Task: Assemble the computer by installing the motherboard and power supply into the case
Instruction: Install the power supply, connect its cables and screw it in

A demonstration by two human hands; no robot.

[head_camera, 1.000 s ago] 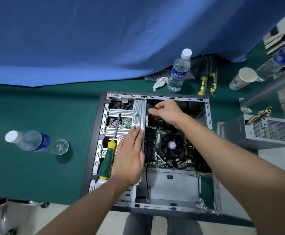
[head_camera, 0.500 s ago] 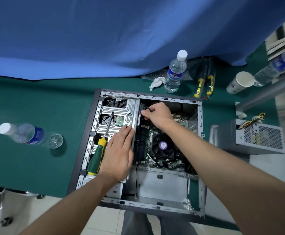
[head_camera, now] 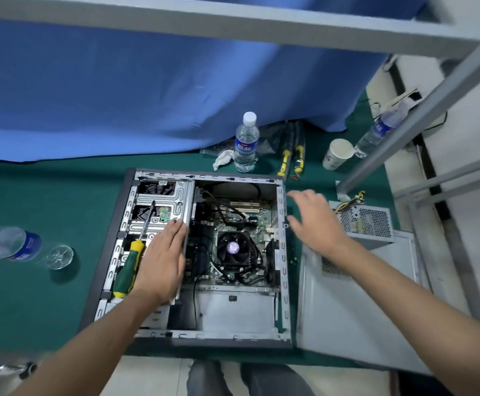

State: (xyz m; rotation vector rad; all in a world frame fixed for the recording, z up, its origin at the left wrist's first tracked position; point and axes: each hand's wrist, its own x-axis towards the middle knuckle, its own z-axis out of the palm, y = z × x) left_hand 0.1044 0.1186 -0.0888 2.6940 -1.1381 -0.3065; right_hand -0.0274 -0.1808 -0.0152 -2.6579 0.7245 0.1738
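no legible writing on the water bottle (head_camera: 246, 144) label.

An upright water bottle (head_camera: 246, 142) stands beside a crumpled tissue (head_camera: 223, 159) on the green worktop (head_camera: 47, 304); a paper cup (head_camera: 337, 154) and yellow-handled tools (head_camera: 292, 155) lie near it, before a blue curtain (head_camera: 147, 90).

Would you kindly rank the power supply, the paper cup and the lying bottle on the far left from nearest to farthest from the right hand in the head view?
1. Power supply: just right of the right hand, outside the case.
2. Paper cup: beyond the hand, toward the blue curtain.
3. Lying bottle: across the case, at the far left edge.
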